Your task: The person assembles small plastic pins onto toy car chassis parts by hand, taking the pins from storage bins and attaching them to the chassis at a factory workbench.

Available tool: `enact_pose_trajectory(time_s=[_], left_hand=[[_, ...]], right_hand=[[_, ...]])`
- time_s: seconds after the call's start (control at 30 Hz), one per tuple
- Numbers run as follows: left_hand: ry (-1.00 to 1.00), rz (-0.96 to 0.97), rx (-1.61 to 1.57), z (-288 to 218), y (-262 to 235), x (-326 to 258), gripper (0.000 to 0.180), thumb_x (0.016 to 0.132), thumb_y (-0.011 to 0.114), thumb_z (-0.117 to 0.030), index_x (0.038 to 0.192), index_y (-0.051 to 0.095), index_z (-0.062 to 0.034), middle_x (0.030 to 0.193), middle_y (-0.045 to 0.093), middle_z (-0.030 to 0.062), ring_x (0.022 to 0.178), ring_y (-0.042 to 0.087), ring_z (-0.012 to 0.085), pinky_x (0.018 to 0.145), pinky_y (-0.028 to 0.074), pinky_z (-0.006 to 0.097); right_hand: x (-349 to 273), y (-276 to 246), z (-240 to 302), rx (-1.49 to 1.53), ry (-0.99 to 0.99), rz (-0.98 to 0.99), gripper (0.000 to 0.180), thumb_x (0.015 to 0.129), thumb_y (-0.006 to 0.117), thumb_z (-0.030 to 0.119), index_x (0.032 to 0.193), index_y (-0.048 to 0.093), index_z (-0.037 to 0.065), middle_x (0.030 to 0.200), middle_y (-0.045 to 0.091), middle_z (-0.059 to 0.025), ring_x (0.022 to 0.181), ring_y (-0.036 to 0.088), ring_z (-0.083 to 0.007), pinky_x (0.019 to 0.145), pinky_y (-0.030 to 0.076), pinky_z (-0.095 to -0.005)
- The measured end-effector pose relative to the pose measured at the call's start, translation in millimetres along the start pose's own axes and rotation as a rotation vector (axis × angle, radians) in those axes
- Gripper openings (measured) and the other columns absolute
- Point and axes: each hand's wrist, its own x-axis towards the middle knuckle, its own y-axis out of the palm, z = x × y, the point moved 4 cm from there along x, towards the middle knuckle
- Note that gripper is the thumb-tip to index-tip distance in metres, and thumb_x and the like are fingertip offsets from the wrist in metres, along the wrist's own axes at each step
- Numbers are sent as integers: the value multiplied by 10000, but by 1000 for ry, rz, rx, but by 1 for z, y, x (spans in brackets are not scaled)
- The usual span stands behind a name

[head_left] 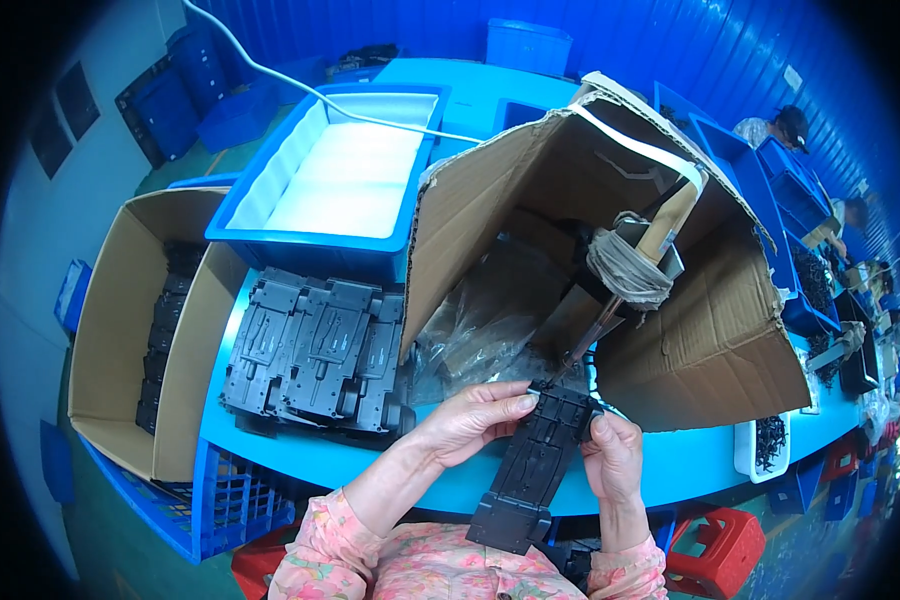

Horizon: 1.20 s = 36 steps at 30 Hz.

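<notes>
Between my two hands is a long black moulded plastic part (pixel 535 465), tilted, with its lower end toward my body. My left hand (pixel 478 418) pinches its upper left edge, thumb on top. On the upper right edge, my right hand (pixel 613 452) grips with the thumb along the side. Just above the part's far end is the tip of a slim metal rod tool (pixel 592 332), its upper portion wrapped in grey cloth (pixel 628 270). Whether the tip touches the plastic I cannot tell. Similar black plastic parts (pixel 320 345) lie stacked on the table left of my hands.
An open cardboard box (pixel 705 335) stands around the rod tool, with clear plastic film (pixel 475 340) inside. Behind the stack is a blue bin (pixel 420 190) with white lining. Another cardboard box (pixel 110 340) holds black parts at left. A white tray (pixel 753 462) and red stool (pixel 735 550) are at right.
</notes>
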Motion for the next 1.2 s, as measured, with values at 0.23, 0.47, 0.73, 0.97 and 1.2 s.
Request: enact_pose_trajectory(time_s=[0.23, 0.47, 0.73, 0.97, 1.2], left_hand=[[-3, -9, 31, 0, 2, 0, 317, 847, 607, -273, 1086, 588, -65, 908, 614, -21, 786, 545, 49, 748, 432, 217], [-42, -109, -3, 1, -14, -4, 251, 845, 608, -277, 999, 612, -79, 870, 608, -24, 753, 543, 56, 727, 442, 213], [27, -159, -27, -14, -19, -6, 287, 848, 602, -276, 1004, 606, -35, 866, 604, 6, 763, 552, 83, 712, 455, 238], [116, -172, -52, -23, -15, -13, 269, 850, 601, -245, 994, 613, -18, 914, 623, 34, 820, 556, 106, 766, 443, 254], [126, -179, -83, -25, -17, -12, 262, 839, 616, -225, 994, 616, -14, 919, 625, 43, 854, 554, 118, 807, 429, 265]], right_hand=[[-2, 8, 2, 66, 47, 15, 198, 837, 615, 199, 898, 625, 10, 780, 584, 16, 672, 481, -65, 610, 361, -204], [7, 2, -24, 221, 231, 47, 203, 865, 564, 150, 1027, 580, 28, 916, 618, -20, 787, 549, -89, 740, 423, -263], [14, 19, -26, 320, 237, 134, 155, 865, 561, 142, 953, 613, 25, 906, 630, -48, 789, 564, -129, 769, 431, -303], [12, 27, -23, 307, 214, 156, 207, 863, 562, 134, 1013, 613, 3, 946, 636, -77, 840, 583, -148, 777, 444, -310], [11, 31, -18, 253, 186, 117, 217, 853, 575, 125, 1020, 609, -9, 948, 635, -73, 827, 585, -140, 762, 452, -292]])
